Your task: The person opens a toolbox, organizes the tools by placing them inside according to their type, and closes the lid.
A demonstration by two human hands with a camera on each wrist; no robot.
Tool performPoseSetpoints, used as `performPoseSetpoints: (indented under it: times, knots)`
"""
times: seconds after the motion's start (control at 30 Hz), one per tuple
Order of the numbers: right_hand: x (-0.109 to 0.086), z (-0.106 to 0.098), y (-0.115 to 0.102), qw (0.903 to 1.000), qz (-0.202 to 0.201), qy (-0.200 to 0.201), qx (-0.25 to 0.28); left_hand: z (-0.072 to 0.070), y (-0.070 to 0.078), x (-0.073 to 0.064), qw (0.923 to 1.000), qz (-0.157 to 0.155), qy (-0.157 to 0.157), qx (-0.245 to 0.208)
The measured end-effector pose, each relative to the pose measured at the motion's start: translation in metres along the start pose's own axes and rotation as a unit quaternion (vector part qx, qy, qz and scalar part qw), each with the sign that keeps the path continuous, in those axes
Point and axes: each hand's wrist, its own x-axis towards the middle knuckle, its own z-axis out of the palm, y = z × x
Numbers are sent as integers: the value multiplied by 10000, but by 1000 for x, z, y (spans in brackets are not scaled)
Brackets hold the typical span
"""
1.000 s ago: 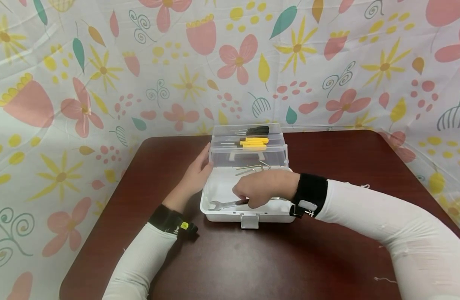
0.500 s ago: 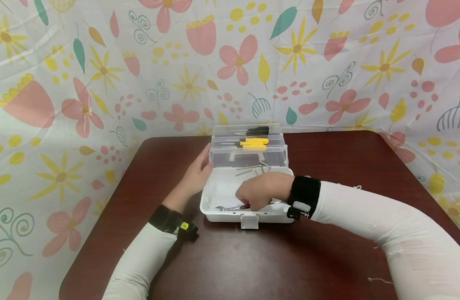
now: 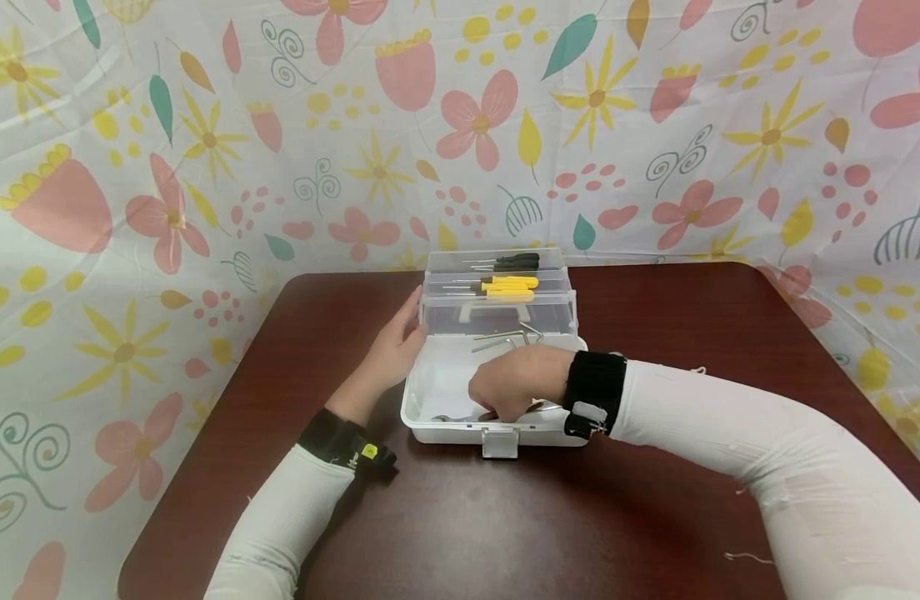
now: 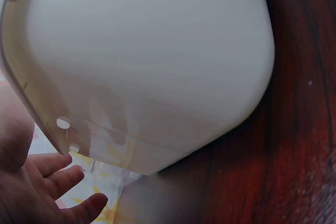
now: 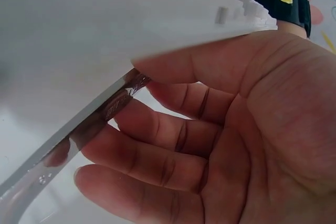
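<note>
A white toolbox (image 3: 445, 436) stands with its clear lid raised. Low inside it, along the front wall, lies a shiny metal wrench (image 3: 447, 418). My right hand (image 3: 514, 385) reaches into the box and pinches the wrench's handle between thumb and fingers, as the right wrist view shows. In the head view the hand hides the middle of the wrench. My left hand (image 3: 396, 346) rests at the box's left rear side near the lid hinge, its fingers extended. In the left wrist view those fingers (image 4: 65, 182) are beside the white box wall (image 4: 157, 66).
Several L-shaped hex keys (image 3: 497, 337) lie at the back of the box. Yellow-handled screwdrivers (image 3: 514, 288) and black-handled screwdrivers (image 3: 522, 262) sit in the lid's clear compartments. A clear latch (image 3: 500, 443) hangs at the front. Beneath is a dark red-brown table (image 3: 655, 517), with a flowered cloth behind.
My right hand has lowered the wrench deeper into the box, near the front wall, and the right forearm has shifted slightly left. The left hand has stayed still.
</note>
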Motion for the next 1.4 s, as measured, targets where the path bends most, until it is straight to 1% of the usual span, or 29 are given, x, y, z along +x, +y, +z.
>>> performPoseSetpoints:
  times: [0.3,0.5,0.67,0.9,1.03,1.17,1.3,1.4]
  knots:
    - [3,0,-1,9999,73,-124,-21,1,0,0,10000,19,19,-23]
    - [7,2,0,9998,39,-146,-143,0,2,-1,10000,-21,37,-55]
    - [7,2,1,9998,41,-176,-102,0,1,-1,10000,10,36,-63]
    - [7,0,-1,9999,113,-59,66,0,-1,0,9999,47,-1,-96]
    - [6,0,-2,9998,132,-79,129,0,-1,0,10000,49,17,-23]
    - [6,-1,-1,9996,175,-75,184,0,-1,0,10000,30,9,-49]
    - [5,-1,0,9997,140,-13,177,0,-1,0,10000,31,4,-55]
    - [3,-3,2,9998,67,125,150,0,1,-1,10000,-1,-1,-63]
